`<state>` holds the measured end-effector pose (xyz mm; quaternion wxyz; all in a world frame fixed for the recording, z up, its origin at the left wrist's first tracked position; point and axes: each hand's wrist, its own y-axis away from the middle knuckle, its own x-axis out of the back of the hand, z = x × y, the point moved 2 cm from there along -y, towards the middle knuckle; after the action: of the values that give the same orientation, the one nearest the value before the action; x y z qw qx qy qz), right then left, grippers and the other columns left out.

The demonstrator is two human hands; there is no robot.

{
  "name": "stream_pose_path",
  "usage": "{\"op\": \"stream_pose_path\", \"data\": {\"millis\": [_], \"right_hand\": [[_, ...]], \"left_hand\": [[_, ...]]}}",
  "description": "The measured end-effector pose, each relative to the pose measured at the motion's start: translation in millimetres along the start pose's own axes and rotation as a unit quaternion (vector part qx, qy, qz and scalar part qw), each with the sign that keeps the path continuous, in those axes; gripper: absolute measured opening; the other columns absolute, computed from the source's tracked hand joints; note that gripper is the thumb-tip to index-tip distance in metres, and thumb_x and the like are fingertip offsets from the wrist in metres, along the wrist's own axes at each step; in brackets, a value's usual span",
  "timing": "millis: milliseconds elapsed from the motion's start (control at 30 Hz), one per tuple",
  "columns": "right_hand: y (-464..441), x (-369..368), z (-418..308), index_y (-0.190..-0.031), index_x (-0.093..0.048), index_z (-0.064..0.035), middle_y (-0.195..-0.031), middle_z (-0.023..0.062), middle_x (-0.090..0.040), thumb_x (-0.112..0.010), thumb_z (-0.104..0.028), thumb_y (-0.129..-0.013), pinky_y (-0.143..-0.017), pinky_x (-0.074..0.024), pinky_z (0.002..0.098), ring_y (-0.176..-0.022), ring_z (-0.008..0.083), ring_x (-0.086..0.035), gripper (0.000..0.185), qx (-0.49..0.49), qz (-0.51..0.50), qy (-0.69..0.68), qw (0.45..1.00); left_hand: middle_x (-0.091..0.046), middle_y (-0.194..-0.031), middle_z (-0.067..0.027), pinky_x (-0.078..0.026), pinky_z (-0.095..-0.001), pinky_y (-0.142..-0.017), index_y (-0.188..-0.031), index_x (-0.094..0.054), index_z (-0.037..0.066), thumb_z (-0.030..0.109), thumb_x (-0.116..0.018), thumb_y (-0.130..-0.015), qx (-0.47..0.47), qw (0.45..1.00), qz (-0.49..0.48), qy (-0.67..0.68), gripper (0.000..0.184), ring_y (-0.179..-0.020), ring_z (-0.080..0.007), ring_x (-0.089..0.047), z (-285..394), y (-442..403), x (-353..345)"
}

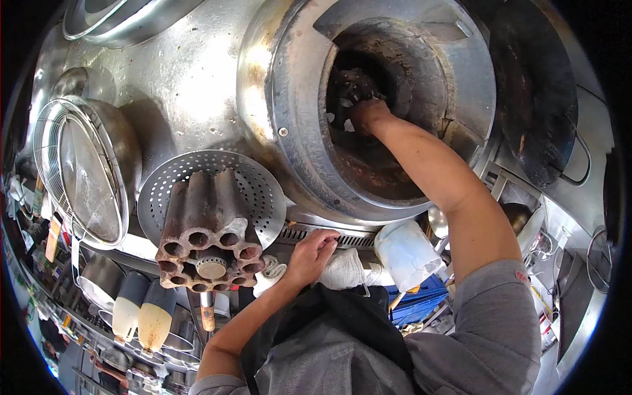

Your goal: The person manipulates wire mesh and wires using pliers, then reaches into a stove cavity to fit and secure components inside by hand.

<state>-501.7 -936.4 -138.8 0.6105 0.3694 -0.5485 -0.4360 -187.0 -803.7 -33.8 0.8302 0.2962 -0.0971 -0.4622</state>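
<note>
While resting the curled left hand (309, 258) at six o'clock, holding nothing visible, reaching the right hand (370, 116) into the round, sooty steel stove well (424, 85) toward one; cannot tell whether gripping anything. Already having the rust-brown, many-tubed block (210, 205) out, lying over the round, perforated steel strainer (268, 204) toward eight; seemingly not yet finishing inside.

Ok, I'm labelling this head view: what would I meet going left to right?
Mesh strainer, multi-tube piece, left hand, right hand inside the burner well, dark round pan.
</note>
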Motion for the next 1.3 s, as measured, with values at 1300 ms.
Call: {"op": "stream_pose_path", "data": {"millis": [1300], "right_hand": [[-2, -37, -17, -0.100, -0.075, -0.0140, -0.100, 0.0091, -0.068, -0.063, -0.024, -0.085, -0.066, -0.0537, 0.0474, -0.095, 0.0293, -0.066, 0.022, 0.026, 0.242, 0.226, 0.943]], "left_hand": [[-0.067, -0.106, -0.0148, -0.054, -0.0376, -0.079, -0.114, -0.065, 0.003, 0.012, -0.059, -0.096, -0.010, 1.000, 0.000, -0.017, 0.021, -0.090, -0.0295, -0.067, 3, -1, 2]]}}
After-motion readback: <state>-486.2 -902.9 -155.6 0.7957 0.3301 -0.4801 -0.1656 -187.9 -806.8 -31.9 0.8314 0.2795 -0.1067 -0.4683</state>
